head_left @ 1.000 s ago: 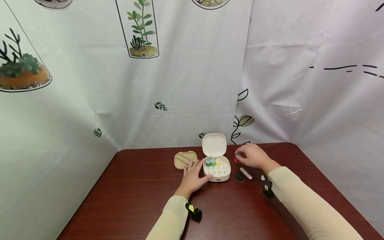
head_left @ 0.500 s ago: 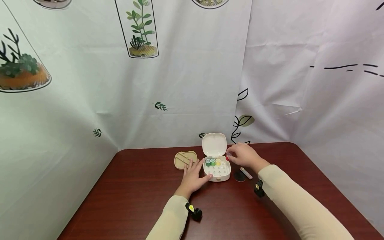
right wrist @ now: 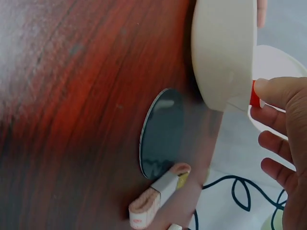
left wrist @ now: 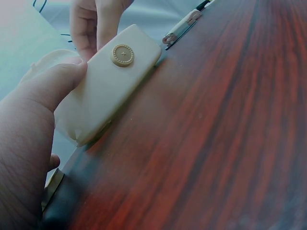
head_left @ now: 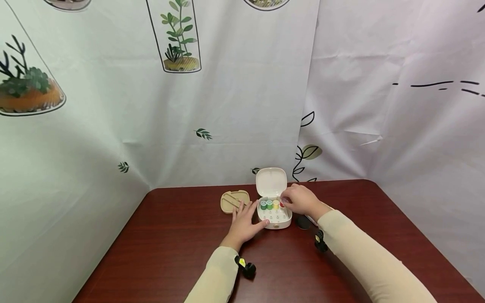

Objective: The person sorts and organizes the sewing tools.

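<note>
A small white sewing box (head_left: pixel 278 226) stands on the table, its lid (head_left: pixel 271 182) raised at the back. Inside, two green thread spools (head_left: pixel 266 205) and a yellow spool (head_left: pixel 275 204) line the back row of pegs. My right hand (head_left: pixel 303 200) pinches a red thread spool (right wrist: pixel 254 94) between thumb and forefinger, at the right end of that row. Whether the spool sits on a peg is hidden by the fingers. My left hand (head_left: pixel 244 225) rests against the box's left side with fingers spread; its thumb (left wrist: pixel 67 76) lies on the front rim.
Left of the box lies a tan tray (head_left: pixel 225 207) with divider ridges, partly behind the left fingers. To the right are a dark round disc (right wrist: pixel 163 129) and a folded tape measure (right wrist: pixel 158 194), close to the box. A printed cloth (head_left: pixel 242 105) hangs behind the table.
My right hand has carried the red spool leftward from the table right of the box to the back row inside it. The left hand has stayed in place.
</note>
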The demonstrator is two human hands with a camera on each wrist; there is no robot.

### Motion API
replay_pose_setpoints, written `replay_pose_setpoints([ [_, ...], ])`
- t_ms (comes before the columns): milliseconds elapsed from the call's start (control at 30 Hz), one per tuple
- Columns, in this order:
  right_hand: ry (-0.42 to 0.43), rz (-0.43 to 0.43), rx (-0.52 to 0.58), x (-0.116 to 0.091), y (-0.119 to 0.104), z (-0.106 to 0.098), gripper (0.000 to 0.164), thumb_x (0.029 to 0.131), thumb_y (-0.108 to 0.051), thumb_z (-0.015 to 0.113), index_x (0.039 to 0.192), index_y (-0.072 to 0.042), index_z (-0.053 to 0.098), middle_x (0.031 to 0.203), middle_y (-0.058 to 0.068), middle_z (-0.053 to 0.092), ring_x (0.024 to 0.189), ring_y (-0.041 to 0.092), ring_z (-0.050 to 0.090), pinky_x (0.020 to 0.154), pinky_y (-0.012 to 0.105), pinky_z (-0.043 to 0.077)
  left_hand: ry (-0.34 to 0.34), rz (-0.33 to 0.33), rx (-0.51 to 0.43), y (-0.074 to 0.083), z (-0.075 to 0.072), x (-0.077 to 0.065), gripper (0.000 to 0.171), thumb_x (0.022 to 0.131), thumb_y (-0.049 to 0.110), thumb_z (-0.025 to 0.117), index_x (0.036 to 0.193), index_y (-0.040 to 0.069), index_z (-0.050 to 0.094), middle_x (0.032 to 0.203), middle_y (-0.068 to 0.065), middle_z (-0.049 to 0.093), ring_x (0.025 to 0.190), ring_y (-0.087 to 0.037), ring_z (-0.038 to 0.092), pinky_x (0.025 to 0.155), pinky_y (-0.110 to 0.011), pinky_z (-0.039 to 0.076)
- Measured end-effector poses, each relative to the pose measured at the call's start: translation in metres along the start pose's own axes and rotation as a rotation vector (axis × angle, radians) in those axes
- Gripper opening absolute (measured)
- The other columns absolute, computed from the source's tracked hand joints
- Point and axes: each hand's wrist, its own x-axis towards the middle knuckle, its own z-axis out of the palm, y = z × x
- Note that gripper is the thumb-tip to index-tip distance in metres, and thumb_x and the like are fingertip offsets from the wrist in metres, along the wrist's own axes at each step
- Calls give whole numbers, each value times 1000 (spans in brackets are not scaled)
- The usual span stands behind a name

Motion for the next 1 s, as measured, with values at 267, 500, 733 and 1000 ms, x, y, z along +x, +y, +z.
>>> replay_pose_setpoints([
  [267, -25, 27, 1, 2, -2, 7, 13, 90, -20, 77, 103, -18, 78, 101, -2, 69, 93, 19, 59, 82, 39, 52, 8, 2, -2, 0, 1, 1, 85, 89, 65, 62, 158, 24, 36, 160, -13, 37, 154, -38, 11, 119, -64, 4],
  [500, -44, 63, -2, 3, -3, 11, 19, 89, -22, 80, 106, -16, 79, 104, -1, 65, 98, 20, 60, 85, 40, 53, 10, 5, -2, 1, 0, 0, 85, 89, 65, 62, 158, 23, 37, 159, -14, 38, 154, -38, 11, 119, -65, 5],
  [733, -54, 101, 32, 5, -3, 14, 18, 89, -21, 79, 107, -16, 79, 103, -1, 64, 98, 19, 59, 83, 40, 54, 9, 3, -5, 1, -1, 0, 85, 89, 65, 62, 158, 22, 37, 159, -14, 39, 154, -39, 12, 119, -65, 6],
  [1000, -56, 111, 60, 5, -3, 14, 11, 90, -18, 78, 100, -15, 79, 102, 0, 62, 94, 18, 60, 81, 37, 55, 8, -1, -11, 2, -2, -1, 85, 89, 64, 63, 158, 22, 37, 159, -14, 38, 154, -39, 11, 119, -64, 5],
])
